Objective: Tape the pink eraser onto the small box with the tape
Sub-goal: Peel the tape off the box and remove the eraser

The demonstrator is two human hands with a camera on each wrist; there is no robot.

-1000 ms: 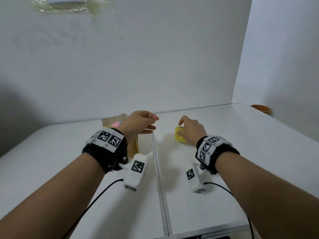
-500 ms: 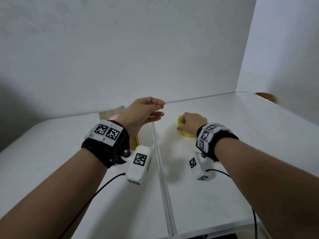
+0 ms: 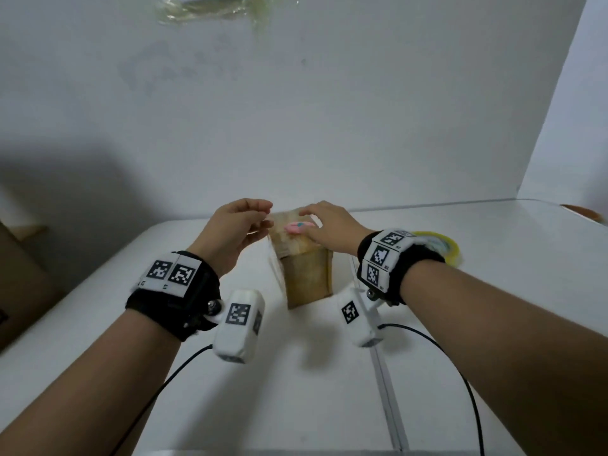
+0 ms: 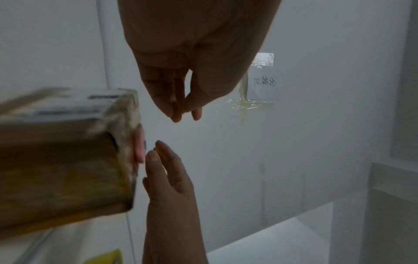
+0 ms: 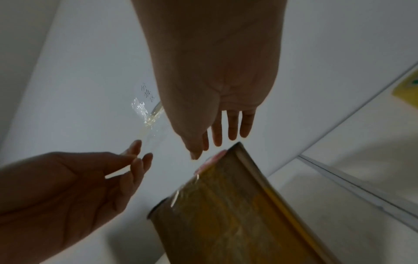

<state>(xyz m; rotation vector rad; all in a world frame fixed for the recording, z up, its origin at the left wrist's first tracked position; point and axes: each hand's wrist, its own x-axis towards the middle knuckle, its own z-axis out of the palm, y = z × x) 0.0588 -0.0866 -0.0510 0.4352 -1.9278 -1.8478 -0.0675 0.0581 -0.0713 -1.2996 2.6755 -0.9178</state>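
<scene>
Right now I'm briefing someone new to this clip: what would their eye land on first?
The two hands meeting over the brown box at the table's centre: the left hand pinches a clear tape strip beside it, the right hand reaches flat over the pink eraser on top. Next, the yellow tape roll lying behind the right wrist.

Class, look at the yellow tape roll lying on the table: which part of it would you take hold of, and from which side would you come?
Probably the rim of the tape roll, from above. It seems to lie flat on the table beyond the right hand, so a grip with the thumb in the hole and fingers outside fits.
</scene>
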